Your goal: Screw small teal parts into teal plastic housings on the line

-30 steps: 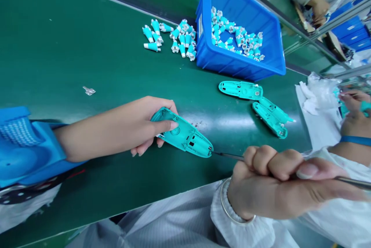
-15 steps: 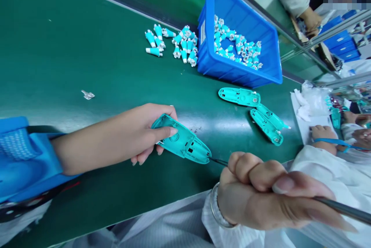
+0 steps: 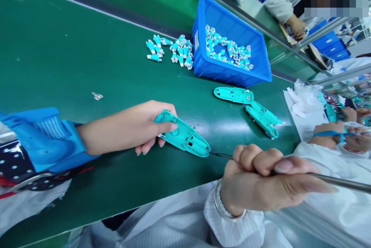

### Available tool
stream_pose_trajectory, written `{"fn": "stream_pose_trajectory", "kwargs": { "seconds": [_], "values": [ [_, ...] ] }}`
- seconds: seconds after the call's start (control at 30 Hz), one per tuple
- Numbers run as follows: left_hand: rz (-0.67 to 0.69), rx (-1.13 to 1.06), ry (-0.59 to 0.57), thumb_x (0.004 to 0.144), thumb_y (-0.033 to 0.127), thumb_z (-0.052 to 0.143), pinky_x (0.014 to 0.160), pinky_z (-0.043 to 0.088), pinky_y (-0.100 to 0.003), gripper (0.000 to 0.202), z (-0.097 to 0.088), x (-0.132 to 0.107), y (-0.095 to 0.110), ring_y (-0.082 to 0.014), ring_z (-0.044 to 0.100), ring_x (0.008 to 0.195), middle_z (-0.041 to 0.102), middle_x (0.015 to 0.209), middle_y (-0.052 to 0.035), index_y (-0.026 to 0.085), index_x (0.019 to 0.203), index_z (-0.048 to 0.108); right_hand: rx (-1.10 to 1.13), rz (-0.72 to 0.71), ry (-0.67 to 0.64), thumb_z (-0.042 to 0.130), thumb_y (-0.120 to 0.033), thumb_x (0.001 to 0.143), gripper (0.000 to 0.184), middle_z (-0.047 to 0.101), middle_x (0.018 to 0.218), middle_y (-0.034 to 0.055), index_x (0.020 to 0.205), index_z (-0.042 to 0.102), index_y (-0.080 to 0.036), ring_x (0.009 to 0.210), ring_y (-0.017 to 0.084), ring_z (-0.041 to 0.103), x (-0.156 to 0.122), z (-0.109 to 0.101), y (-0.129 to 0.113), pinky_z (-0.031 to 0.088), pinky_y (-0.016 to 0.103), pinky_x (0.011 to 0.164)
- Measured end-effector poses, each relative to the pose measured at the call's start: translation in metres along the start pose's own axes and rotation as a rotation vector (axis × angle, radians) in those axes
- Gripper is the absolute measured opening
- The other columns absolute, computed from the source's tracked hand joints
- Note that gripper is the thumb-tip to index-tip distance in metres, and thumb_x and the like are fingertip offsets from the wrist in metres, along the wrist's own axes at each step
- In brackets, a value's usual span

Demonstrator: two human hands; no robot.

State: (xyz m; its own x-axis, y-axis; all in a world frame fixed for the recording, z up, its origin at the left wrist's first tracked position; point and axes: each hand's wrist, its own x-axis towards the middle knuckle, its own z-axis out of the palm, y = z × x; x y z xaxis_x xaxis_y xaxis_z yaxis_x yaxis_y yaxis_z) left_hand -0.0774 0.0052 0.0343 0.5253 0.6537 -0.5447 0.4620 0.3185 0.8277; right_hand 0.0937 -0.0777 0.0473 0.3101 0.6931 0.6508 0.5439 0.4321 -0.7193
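Note:
My left hand (image 3: 155,126) is closed around the wide end of a turquoise plastic shell half (image 3: 181,134), thumb lying on its inner face. The shell is held open side up, showing ribs, a round boss and small black slots. My right hand (image 3: 261,180) is in a fist around slim dark metal tweezers (image 3: 339,181). Their tip meets the narrow end of the shell; whether it grips anything there is too small to tell. More turquoise shell pieces lie beyond my right hand, one shell half (image 3: 232,94) and a touching pair (image 3: 262,118).
A blue bin (image 3: 232,72) holds many small turquoise-and-white cone-shaped parts. A heap of the same cone parts (image 3: 181,50) lies left of it. A small clear scrap (image 3: 97,96) rests on the green table (image 3: 72,66). Co-workers' hands (image 3: 327,130) are at the right, near plastic bags (image 3: 304,97).
The view has shifted slightly, moving the bin left and lower in the picture. The tweezer tip has gone from inside the shell's narrow end to its outer edge. Both hands keep their holds.

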Motion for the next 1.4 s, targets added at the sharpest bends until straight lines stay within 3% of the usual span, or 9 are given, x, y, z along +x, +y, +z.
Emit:
{"fn": "stream_pose_trajectory", "kwargs": {
  "seconds": [0.17, 0.47, 0.6, 0.77, 0.9, 1.07, 1.23, 1.33, 1.4],
  "values": [
    [0.002, 0.015, -0.012, 0.079, 0.029, 0.05, 0.031, 0.031, -0.018, 0.016, 0.0, -0.004, 0.005, -0.0072, 0.035, 0.023, 0.042, 0.032, 0.01, 0.022, 0.065, 0.045, -0.049, 0.06, -0.118, 0.003, -0.052, 0.091, 0.053, 0.014, 0.05, -0.0074, 0.083, 0.049, -0.025, 0.034, 0.004, 0.005, -0.001, -0.01, 0.006, 0.018, 0.019, 0.034],
    [-0.01, 0.04, -0.064, 0.08, 0.034, 0.047, 0.036, 0.03, -0.018, 0.018, -0.004, -0.006, 0.002, -0.0059, 0.038, 0.026, 0.04, 0.032, 0.0108, 0.019, 0.069, 0.047, -0.165, 0.053, -0.096, 0.001, -0.052, 0.091, 0.052, 0.007, 0.053, -0.0075, 0.087, 0.047, -0.028, 0.033, 0.006, 0.006, -0.004, -0.014, 0.007, 0.02, 0.021, 0.034],
    [0.002, 0.035, -0.031, 0.08, 0.032, 0.049, 0.032, 0.031, -0.019, 0.018, -0.003, -0.005, 0.0, -0.0078, 0.037, 0.025, 0.04, 0.031, 0.01, 0.022, 0.067, 0.046, -0.169, 0.039, -0.109, 0.005, -0.054, 0.091, 0.05, 0.009, 0.052, -0.0073, 0.085, 0.047, -0.028, 0.033, 0.006, 0.008, -0.003, -0.016, 0.006, 0.022, 0.021, 0.035],
    [0.003, 0.038, 0.011, 0.081, 0.032, 0.049, 0.029, 0.029, -0.019, 0.02, 0.0, -0.003, 0.001, -0.0078, 0.036, 0.023, 0.043, 0.033, 0.0083, 0.023, 0.063, 0.046, -0.205, 0.027, -0.073, 0.005, -0.053, 0.091, 0.05, 0.007, 0.054, -0.0072, 0.085, 0.047, -0.027, 0.034, 0.005, 0.006, -0.004, -0.011, 0.002, 0.022, 0.021, 0.036],
    [-0.003, 0.02, -0.028, 0.08, 0.032, 0.05, 0.031, 0.032, -0.018, 0.018, -0.002, -0.003, 0.001, -0.0068, 0.037, 0.024, 0.047, 0.038, 0.0076, 0.021, 0.066, 0.046, -0.205, 0.02, -0.018, 0.007, -0.055, 0.091, 0.048, 0.009, 0.053, -0.0071, 0.086, 0.047, -0.028, 0.036, 0.006, 0.003, -0.01, 0.003, -0.005, 0.02, 0.021, 0.036],
    [0.002, 0.016, -0.053, 0.079, 0.034, 0.049, 0.028, 0.03, -0.018, 0.015, -0.002, -0.006, 0.0, -0.0072, 0.039, 0.026, 0.049, 0.047, 0.0066, 0.021, 0.075, 0.044, -0.093, -0.015, 0.092, 0.017, -0.052, 0.092, 0.039, 0.012, 0.052, -0.007, 0.081, 0.044, -0.027, 0.038, 0.006, 0.005, -0.013, 0.022, -0.011, 0.018, 0.02, 0.037],
    [0.021, 0.062, -0.087, 0.081, 0.035, 0.044, 0.031, 0.029, -0.019, 0.014, -0.001, -0.011, -0.002, -0.008, 0.038, 0.032, 0.041, 0.049, 0.0084, 0.021, 0.082, 0.041, 0.298, 0.071, 0.224, 0.04, -0.041, 0.091, 0.03, 0.019, 0.049, -0.008, 0.069, 0.04, -0.021, 0.034, 0.005, 0.015, 0.0, 0.016, -0.013, 0.019, 0.017, 0.034],
    [0.065, 0.23, -0.147, 0.079, 0.035, 0.046, 0.038, 0.03, -0.021, 0.015, 0.001, -0.012, -0.004, -0.0091, 0.042, 0.041, 0.045, 0.055, 0.006, 0.02, 0.079, 0.044, 0.318, 0.15, 0.102, 0.049, -0.039, 0.088, 0.023, 0.026, 0.05, -0.008, 0.073, 0.048, -0.02, 0.036, 0.005, 0.021, 0.015, 0.007, -0.008, 0.022, 0.019, 0.036],
    [0.139, 0.37, -0.14, 0.077, 0.035, 0.051, 0.045, 0.031, -0.022, 0.017, 0.003, -0.012, -0.004, -0.0106, 0.046, 0.052, 0.05, 0.061, 0.0036, 0.019, 0.078, 0.048, 0.156, 0.175, -0.173, 0.058, -0.035, 0.082, 0.016, 0.034, 0.052, -0.0074, 0.079, 0.054, -0.02, 0.039, 0.006, 0.028, 0.028, 0.01, 0.002, 0.025, 0.02, 0.039]
  ]
}}
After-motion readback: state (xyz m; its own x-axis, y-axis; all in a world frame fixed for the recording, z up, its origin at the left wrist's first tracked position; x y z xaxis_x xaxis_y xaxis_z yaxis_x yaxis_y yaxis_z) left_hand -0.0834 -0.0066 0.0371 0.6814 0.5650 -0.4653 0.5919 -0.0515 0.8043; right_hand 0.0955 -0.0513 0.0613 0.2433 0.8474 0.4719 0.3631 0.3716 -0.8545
